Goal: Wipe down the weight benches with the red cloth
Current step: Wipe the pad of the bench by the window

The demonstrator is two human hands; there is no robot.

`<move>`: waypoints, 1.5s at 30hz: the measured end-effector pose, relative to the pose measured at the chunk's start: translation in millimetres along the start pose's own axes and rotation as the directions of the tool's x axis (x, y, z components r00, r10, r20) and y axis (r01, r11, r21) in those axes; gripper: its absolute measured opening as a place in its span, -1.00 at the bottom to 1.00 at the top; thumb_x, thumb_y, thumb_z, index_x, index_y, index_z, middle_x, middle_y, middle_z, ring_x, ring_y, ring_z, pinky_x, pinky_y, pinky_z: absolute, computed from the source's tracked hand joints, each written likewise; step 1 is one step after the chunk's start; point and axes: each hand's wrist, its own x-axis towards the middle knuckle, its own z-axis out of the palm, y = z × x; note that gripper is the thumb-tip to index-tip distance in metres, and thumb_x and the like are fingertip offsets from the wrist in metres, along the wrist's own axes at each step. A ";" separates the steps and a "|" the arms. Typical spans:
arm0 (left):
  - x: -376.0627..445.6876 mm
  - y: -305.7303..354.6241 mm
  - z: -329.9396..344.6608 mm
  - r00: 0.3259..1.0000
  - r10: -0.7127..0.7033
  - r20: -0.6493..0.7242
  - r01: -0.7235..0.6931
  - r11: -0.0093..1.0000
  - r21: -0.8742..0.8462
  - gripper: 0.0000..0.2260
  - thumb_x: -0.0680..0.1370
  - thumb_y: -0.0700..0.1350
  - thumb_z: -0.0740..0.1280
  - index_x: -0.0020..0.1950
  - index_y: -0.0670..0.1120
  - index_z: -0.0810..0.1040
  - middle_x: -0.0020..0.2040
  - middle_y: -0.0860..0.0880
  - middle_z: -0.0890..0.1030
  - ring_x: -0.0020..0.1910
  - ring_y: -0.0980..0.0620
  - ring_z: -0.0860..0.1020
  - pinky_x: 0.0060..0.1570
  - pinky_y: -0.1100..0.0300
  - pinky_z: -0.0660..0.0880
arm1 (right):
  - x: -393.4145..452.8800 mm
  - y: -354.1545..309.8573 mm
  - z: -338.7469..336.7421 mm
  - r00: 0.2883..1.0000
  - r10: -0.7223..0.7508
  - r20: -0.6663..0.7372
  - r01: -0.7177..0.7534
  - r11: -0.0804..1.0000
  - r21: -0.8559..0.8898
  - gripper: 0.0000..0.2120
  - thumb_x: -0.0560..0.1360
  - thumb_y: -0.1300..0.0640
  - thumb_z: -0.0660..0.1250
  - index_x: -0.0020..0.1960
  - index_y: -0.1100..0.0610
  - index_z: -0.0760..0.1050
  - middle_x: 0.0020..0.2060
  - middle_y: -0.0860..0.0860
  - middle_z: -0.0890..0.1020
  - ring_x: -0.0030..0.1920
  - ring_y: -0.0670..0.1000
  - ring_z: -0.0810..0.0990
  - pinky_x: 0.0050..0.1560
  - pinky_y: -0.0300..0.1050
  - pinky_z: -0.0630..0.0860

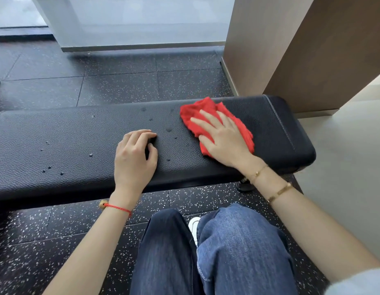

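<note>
Black padded weight bench point(78, 135), right hand point(222, 141) flat on red cloth point(193, 112), no writing legible

Gym: padded bench point(78, 141), speckled rubber floor tiles point(121, 86).

Bench point(78, 141) runs left to right across the middle, its right end near the pillar point(291, 50) behind it. Cloth point(206, 111) lies on the bench toward the right end, right hand point(223, 141) flat on top of it. Left hand point(135, 158) rests on the bench left of the cloth, fingers curled under, apart from it. Droplets point(169, 129) sit on the bench between the hands and further left. Knees point(206, 252) in front of the bench, shoe point(193, 227) between them on the floor point(121, 81). Window base point(142, 39) behind, beyond the floor.
</note>
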 end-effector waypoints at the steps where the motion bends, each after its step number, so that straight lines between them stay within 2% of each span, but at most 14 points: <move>1: 0.0 -0.7 0.2 1.000 0.000 0.000 0.000 1.000 0.000 -0.79 0.53 -0.22 0.30 0.14 -0.10 0.60 0.16 -0.02 0.62 0.20 -0.07 0.52 0.26 0.05 0.41 | -11.4 3.3 -1.0 0.999 -0.036 0.003 0.036 0.999 0.010 -0.52 0.56 -0.09 0.14 0.48 -0.20 0.30 0.53 -0.13 0.27 0.50 0.17 0.20 0.54 0.09 0.07; 4: -0.3 -1.8 1.2 1.000 0.006 -0.001 -0.006 1.000 -0.002 -0.79 0.54 -0.22 0.29 0.15 -0.09 0.60 0.16 -0.02 0.62 0.20 -0.05 0.51 0.26 0.08 0.39 | -24.8 29.1 -6.8 1.000 -0.012 -0.027 0.013 1.000 0.025 -0.53 0.56 -0.08 0.16 0.47 -0.19 0.33 0.51 -0.13 0.30 0.50 0.14 0.23 0.53 0.07 0.09; 7: -0.3 -0.6 0.7 1.000 -0.002 0.005 0.002 1.000 0.008 -0.79 0.54 -0.21 0.29 0.15 -0.09 0.60 0.17 -0.01 0.62 0.20 -0.05 0.51 0.25 0.08 0.39 | -1.4 56.8 -12.2 0.979 0.178 -0.099 -0.180 0.984 -0.007 -0.56 0.60 -0.03 0.19 0.47 -0.17 0.33 0.52 -0.10 0.30 0.50 0.15 0.24 0.53 0.07 0.07; 10: 0.0 1.8 0.0 1.000 -0.006 0.012 0.005 1.000 0.011 -0.79 0.54 -0.22 0.30 0.14 -0.10 0.60 0.16 -0.02 0.62 0.20 -0.06 0.51 0.24 0.06 0.40 | 25.3 51.6 -12.3 0.946 0.313 -0.084 -0.314 0.949 0.003 -0.55 0.61 -0.06 0.14 0.49 -0.19 0.28 0.55 -0.09 0.24 0.50 0.20 0.20 0.53 0.09 0.05; 16: 0.1 3.3 -1.2 1.000 -0.009 0.010 0.008 1.000 0.011 -0.80 0.53 -0.24 0.31 0.13 -0.11 0.60 0.15 -0.04 0.63 0.19 -0.08 0.52 0.24 0.05 0.40 | -14.4 -0.9 0.5 1.000 0.009 0.000 -0.009 1.000 0.013 -0.53 0.55 -0.10 0.14 0.47 -0.23 0.30 0.52 -0.14 0.27 0.48 0.17 0.23 0.52 0.10 0.11; 19: -0.8 2.6 -1.3 1.000 -0.003 0.013 0.003 1.000 0.012 -0.80 0.53 -0.24 0.31 0.14 -0.11 0.60 0.16 -0.04 0.63 0.20 -0.09 0.52 0.24 0.05 0.41 | -47.0 9.7 -4.4 0.999 -0.041 -0.019 0.042 0.999 0.035 -0.52 0.53 -0.10 0.14 0.45 -0.22 0.32 0.50 -0.17 0.30 0.46 0.12 0.26 0.50 0.07 0.16; 23: -1.1 1.5 -0.5 1.000 -0.002 0.016 0.001 1.000 0.018 -0.79 0.53 -0.24 0.31 0.15 -0.12 0.60 0.17 -0.05 0.62 0.21 -0.10 0.52 0.24 0.02 0.41 | -59.5 51.8 -12.0 0.985 0.129 -0.113 -0.129 0.992 0.003 -0.55 0.56 -0.03 0.22 0.45 -0.19 0.36 0.49 -0.12 0.34 0.46 0.14 0.29 0.49 0.07 0.17; 26: -1.1 3.6 -0.3 1.000 -0.001 0.017 0.000 1.000 0.025 -0.79 0.53 -0.25 0.31 0.15 -0.13 0.60 0.17 -0.06 0.62 0.21 -0.12 0.52 0.23 0.02 0.42 | -38.0 74.3 -19.1 0.920 0.352 -0.171 -0.358 0.934 -0.006 -0.56 0.58 -0.01 0.21 0.46 -0.15 0.35 0.51 -0.08 0.32 0.46 0.18 0.27 0.49 0.06 0.13; 28: -0.9 4.8 -0.3 1.000 0.002 0.018 -0.002 1.000 0.025 -0.79 0.53 -0.25 0.31 0.14 -0.14 0.59 0.16 -0.07 0.62 0.20 -0.12 0.52 0.24 0.01 0.42 | -21.4 66.5 -18.7 0.897 0.412 -0.162 -0.419 0.908 -0.010 -0.55 0.58 -0.04 0.18 0.48 -0.15 0.32 0.53 -0.08 0.28 0.47 0.19 0.24 0.48 0.06 0.12; 33: -0.6 4.0 -0.6 1.000 0.001 0.015 -0.001 1.000 0.024 -0.80 0.53 -0.26 0.31 0.14 -0.14 0.59 0.16 -0.08 0.62 0.19 -0.13 0.52 0.24 0.00 0.41 | -37.8 18.9 -2.0 0.987 0.145 -0.069 -0.146 0.989 -0.015 -0.53 0.56 -0.09 0.16 0.47 -0.21 0.31 0.51 -0.14 0.29 0.48 0.17 0.25 0.50 0.08 0.13; 35: -0.2 4.2 -0.6 1.000 -0.003 0.018 0.003 1.000 0.018 -0.79 0.53 -0.26 0.31 0.14 -0.15 0.59 0.16 -0.08 0.62 0.19 -0.14 0.52 0.24 -0.01 0.41 | -56.6 26.9 -2.1 0.986 0.135 -0.097 -0.137 0.990 -0.011 -0.53 0.54 -0.10 0.15 0.45 -0.22 0.32 0.50 -0.16 0.32 0.47 0.12 0.27 0.49 0.06 0.17; 40: -0.9 3.1 -1.3 1.000 -0.003 0.022 0.003 1.000 0.016 -0.79 0.53 -0.26 0.31 0.15 -0.14 0.59 0.17 -0.07 0.62 0.20 -0.13 0.51 0.25 -0.01 0.41 | -77.1 78.6 -14.0 0.888 0.389 -0.245 -0.405 0.914 -0.013 -0.56 0.57 -0.02 0.21 0.45 -0.16 0.36 0.50 -0.08 0.34 0.45 0.17 0.29 0.48 0.08 0.17; 43: -0.8 3.1 -0.7 1.000 -0.004 0.024 0.004 1.000 0.015 -0.79 0.54 -0.25 0.31 0.15 -0.14 0.59 0.18 -0.07 0.62 0.21 -0.13 0.51 0.26 -0.01 0.41 | -56.3 103.8 -22.3 0.822 0.521 -0.231 -0.535 0.845 0.002 -0.55 0.58 -0.02 0.19 0.47 -0.14 0.34 0.53 -0.06 0.29 0.48 0.20 0.22 0.51 0.08 0.09; 45: -0.4 4.3 -0.5 1.000 -0.008 0.024 0.008 1.000 0.014 -0.79 0.54 -0.25 0.31 0.15 -0.13 0.59 0.17 -0.07 0.62 0.21 -0.13 0.51 0.26 -0.01 0.41 | -30.4 111.8 -26.8 0.819 0.545 -0.179 -0.549 0.835 0.026 -0.55 0.59 -0.03 0.17 0.48 -0.15 0.32 0.54 -0.07 0.25 0.50 0.20 0.18 0.53 0.08 0.05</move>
